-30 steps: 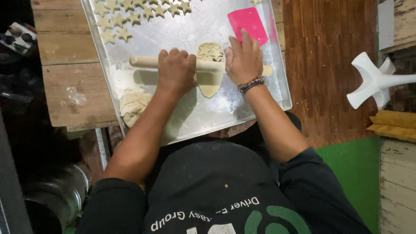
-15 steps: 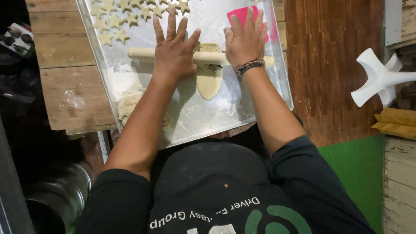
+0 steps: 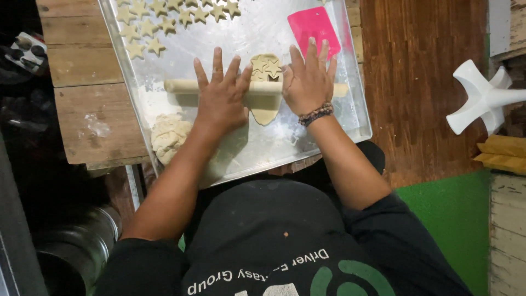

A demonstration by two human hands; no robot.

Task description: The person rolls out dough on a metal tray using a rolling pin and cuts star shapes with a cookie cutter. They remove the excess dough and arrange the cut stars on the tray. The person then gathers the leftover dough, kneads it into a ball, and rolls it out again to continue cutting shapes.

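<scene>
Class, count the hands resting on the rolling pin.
2. The left hand lies flat on the rolling pin left of the flattened dough, the right hand right of it. None seems hidden.

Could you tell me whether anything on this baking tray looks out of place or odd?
One thing stands out: the dough sheet under the rolling pin already carries star-shaped cuts at its far end, yet both hands, left hand and right hand, press the pin across it. Flour is scattered over the metal tray.

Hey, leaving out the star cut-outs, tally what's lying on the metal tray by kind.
Rolling pin: 1
Flattened dough piece: 1
Dough lump: 1
Pink scraper: 1
Total: 4
</scene>
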